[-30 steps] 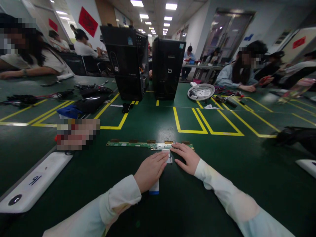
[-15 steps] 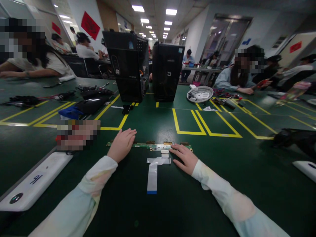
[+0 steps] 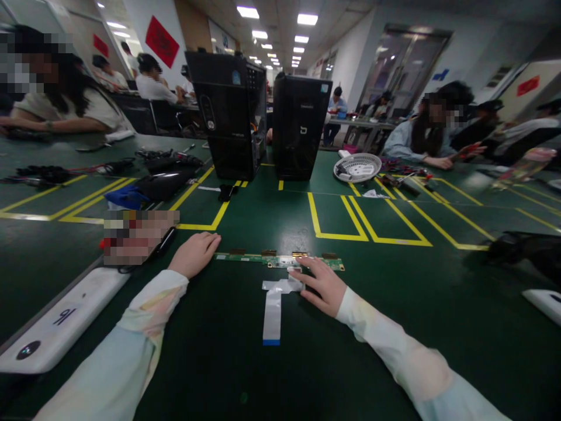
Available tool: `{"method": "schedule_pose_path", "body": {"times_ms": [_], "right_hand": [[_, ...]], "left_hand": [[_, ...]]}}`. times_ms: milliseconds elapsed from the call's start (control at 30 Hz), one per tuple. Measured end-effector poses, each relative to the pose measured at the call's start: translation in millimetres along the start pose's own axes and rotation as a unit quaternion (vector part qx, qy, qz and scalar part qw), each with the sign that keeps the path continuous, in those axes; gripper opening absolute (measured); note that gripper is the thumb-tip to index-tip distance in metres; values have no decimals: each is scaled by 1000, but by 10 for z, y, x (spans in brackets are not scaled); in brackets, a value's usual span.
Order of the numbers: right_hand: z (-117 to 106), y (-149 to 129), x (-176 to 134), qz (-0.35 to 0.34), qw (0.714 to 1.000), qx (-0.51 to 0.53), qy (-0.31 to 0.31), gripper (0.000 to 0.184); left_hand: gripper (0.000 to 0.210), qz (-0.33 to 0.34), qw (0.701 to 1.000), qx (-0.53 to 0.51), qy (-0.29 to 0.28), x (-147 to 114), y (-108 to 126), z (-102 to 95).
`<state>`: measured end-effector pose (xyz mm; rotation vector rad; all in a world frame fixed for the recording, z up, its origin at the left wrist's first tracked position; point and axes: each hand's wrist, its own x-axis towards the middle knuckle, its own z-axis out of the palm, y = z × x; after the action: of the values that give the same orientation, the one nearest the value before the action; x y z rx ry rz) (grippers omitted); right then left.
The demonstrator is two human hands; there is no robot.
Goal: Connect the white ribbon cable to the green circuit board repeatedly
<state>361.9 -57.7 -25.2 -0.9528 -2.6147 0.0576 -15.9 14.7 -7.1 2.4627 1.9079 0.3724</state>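
A long, narrow green circuit board (image 3: pixel 252 258) lies crosswise on the table, with brown and gold tabs along its far edge. My left hand (image 3: pixel 195 255) rests at the board's left end, palm down, its fingers close together and loosely stretched. Fingers apart, my right hand (image 3: pixel 325 285) reaches over the right half of the board, fingertips at the connector of a white flat ribbon cable (image 3: pixel 272 316). That cable bends below the board and runs toward me, ending in a blue tip. Whether the right fingertips press on the connector is hard to tell.
Two black computer towers (image 3: pixel 302 128) stand at the back. A white basket (image 3: pixel 358 168) is at the right rear. To my left lie a long white device (image 3: pixel 61 318) and a blurred patch of items. Yellow tape (image 3: pixel 342 237) marks the green table. Several people sit around.
My left hand has slid left, uncovering more of the board's left part. My right hand has shifted slightly left, its fingers now over the ribbon cable's connector.
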Motion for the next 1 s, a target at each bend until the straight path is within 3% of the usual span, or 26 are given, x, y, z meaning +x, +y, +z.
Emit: {"method": "schedule_pose_path", "body": {"times_ms": [267, 433, 567, 833, 1000], "right_hand": [[-45, -8, -8, 16, 999, -6, -43, 43], [-134, 54, -235, 22, 998, -16, -54, 48], [-242, 134, -656, 40, 998, -22, -37, 48], [-431, 383, -1829, 175, 981, -76, 34, 44], [-473, 375, -2225, 233, 960, -143, 50, 47]], "left_hand": [[61, -26, 999, -30, 10, 26, -33, -10], [64, -19, 999, -39, 0, 19, -37, -15], [65, -16, 999, -44, -4, 15, -13, -20], [57, -19, 999, -23, 16, 9, 58, 1], [59, -14, 999, -15, 27, 20, 42, 51]]}}
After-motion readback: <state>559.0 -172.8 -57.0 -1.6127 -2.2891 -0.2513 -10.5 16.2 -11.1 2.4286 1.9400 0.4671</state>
